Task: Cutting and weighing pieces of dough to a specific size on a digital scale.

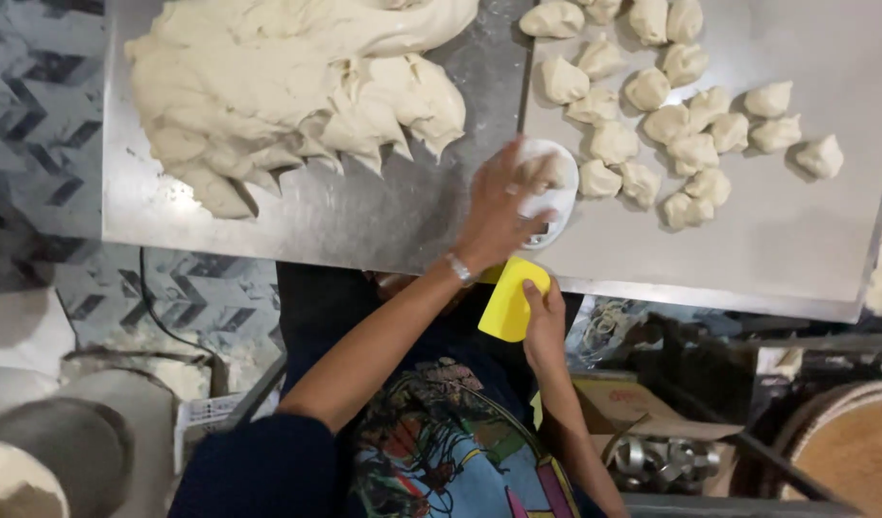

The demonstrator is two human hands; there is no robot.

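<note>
My left hand (499, 211) reaches over a small white scale (556, 197) near the seam of the steel table (364, 221). Its fingers hold a small piece of dough (539, 171) on or just above the scale; the hand is blurred. A metal bracelet sits on that wrist. Below the table's front edge, my right hand (545, 321) grips a yellow plastic scraper (510, 302). A large mass of pale dough (287, 86) lies at the table's far left. Several cut dough pieces (652, 105) are clustered just right of the scale.
A second steel sheet (796, 230) carries the cut pieces on the right. Under the table stand a cardboard box (633, 403) and metal rings (667, 459). A round wooden board (854, 451) is bottom right, a grey bin (57, 451) bottom left, on patterned floor (38, 144).
</note>
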